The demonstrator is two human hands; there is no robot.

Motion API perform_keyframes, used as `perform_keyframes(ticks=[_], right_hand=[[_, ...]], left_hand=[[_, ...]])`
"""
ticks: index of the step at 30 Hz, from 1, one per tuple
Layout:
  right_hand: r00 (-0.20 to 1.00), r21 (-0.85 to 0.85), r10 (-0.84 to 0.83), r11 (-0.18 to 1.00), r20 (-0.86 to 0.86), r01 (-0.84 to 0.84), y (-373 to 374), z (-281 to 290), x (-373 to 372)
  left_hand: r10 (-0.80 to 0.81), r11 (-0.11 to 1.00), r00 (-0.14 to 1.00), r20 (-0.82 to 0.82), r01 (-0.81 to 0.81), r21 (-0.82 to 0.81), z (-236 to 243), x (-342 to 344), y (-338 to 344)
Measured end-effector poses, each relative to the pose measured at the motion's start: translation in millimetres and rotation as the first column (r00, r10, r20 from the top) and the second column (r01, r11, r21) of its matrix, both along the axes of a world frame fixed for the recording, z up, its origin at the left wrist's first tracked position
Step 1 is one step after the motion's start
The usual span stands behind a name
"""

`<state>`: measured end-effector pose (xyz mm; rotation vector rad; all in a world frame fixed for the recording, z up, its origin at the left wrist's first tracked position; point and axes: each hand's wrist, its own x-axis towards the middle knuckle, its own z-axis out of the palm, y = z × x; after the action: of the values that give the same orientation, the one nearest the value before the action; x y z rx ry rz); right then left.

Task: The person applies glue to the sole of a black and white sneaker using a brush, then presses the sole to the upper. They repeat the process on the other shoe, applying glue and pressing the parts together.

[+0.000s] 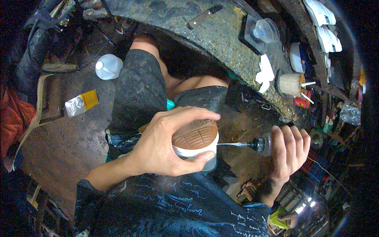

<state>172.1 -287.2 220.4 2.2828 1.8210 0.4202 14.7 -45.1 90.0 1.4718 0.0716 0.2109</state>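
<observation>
My left hand (164, 144) is wrapped around the toe end of a shoe (195, 136), thumb and fingers on opposite sides. Its brown ribbed sole faces up and a white sidewall runs around the edge. In my right hand (290, 152) is an awl (258, 144) with a black collar and a clear handle mostly covered by my fingers. The thin metal shaft reaches left to the shoe's edge; I cannot tell whether its tip is in the sidewall. A small teal piece (170, 104) shows just beyond my left hand.
Across the far side runs a rough bench (229, 43) with a wooden-handled knife (205, 16), a clear plastic tub (267, 31), white paper (265, 74) and a cup (291, 84). White sneakers (327, 38) line the right shelf. A bottle (108, 66) and packet (81, 103) lie left.
</observation>
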Motion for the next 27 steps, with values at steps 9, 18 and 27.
perform_keyframes(ticks=[9, 18, 27], right_hand=[[0.487, 0.396, 0.044, 0.645, -0.872, 0.653, 54.5, -113.0, 56.4], [0.611, 0.591, 0.223, 0.63, -0.76, 0.504, 276.3, -169.5, 131.7], [0.706, 0.464, 0.096, 0.814, -0.702, 0.35, 255.1, -193.3, 149.1]], left_hand=[[-0.142, 0.977, 0.976, -0.163, 0.111, -0.183, 4.8, 1.1, 18.3], [-0.102, 0.984, 0.978, -0.18, 0.072, -0.162, 4.6, -7.8, 23.1], [-0.14, 0.985, 0.977, -0.159, 0.122, -0.118, 5.8, -4.3, 28.2]])
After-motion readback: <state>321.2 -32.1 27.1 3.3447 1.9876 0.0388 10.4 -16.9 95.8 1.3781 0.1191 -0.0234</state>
